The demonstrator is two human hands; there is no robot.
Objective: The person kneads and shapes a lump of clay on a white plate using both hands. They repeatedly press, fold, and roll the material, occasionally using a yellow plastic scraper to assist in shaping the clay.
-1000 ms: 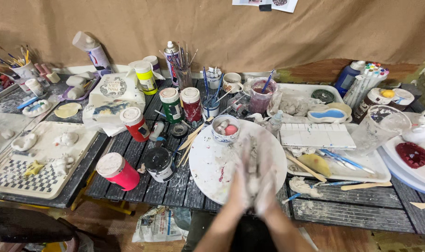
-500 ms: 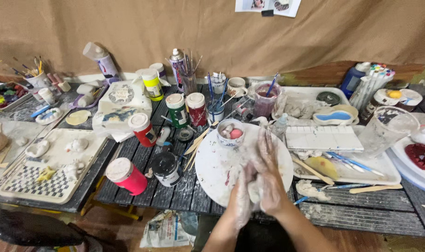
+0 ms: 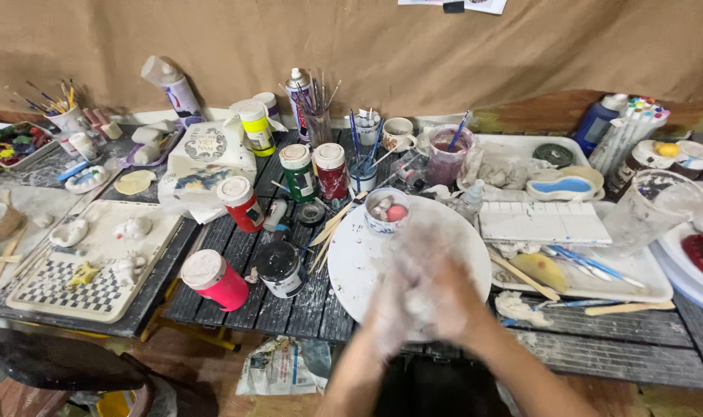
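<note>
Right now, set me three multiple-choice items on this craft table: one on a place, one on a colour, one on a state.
1. Where are the two hands?
A. Over the round white board
B. On the chequered tray
C. Beside the clear cup

2. What colour is the jar lying nearest the table's front edge?
A. Blue
B. Pink
C. Yellow

3. How do the hands look?
A. Wide apart and clean
B. Pressed together, blurred, coated in whitish stuff
C. Each holding a brush

Answers: 1 A, the hands hang above the board's near edge. 2 B, its body is bright pink under a pale lid. 3 B, both palms meet in a pale smear.
</note>
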